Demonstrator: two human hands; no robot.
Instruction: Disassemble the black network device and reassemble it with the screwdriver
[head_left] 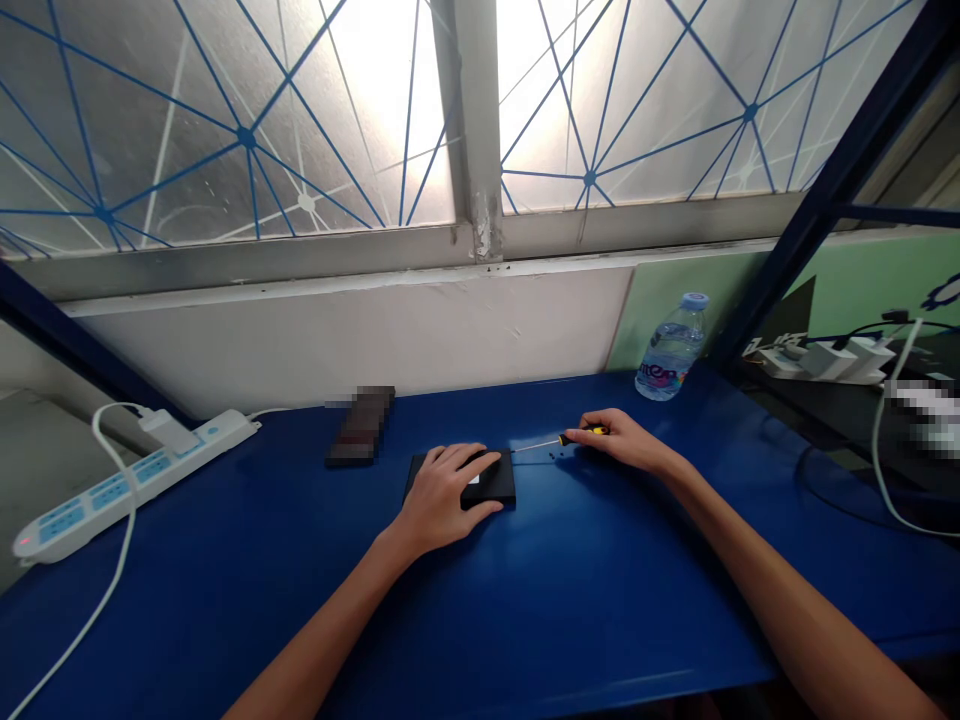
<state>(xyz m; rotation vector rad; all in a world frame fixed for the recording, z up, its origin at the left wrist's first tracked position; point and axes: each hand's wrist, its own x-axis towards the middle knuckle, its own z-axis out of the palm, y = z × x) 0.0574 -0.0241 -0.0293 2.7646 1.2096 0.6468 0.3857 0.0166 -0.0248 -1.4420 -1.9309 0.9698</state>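
A flat black box with a small white label lies on the blue table, partly hidden under my left hand. That hand grips it, fingers across the top and thumb along the near edge. Pinched in my right hand is a screwdriver with a yellow and black handle. Its thin shaft points left, and the tip meets the right side of the box near the far corner. Several tiny dark pieces, apparently screws, lie on the table just below the shaft.
A dark, blurred flat object lies behind and left of the box. On the left is a white power strip with a plugged-in charger and cable. A water bottle stands at the back right, before more plugs and cables.
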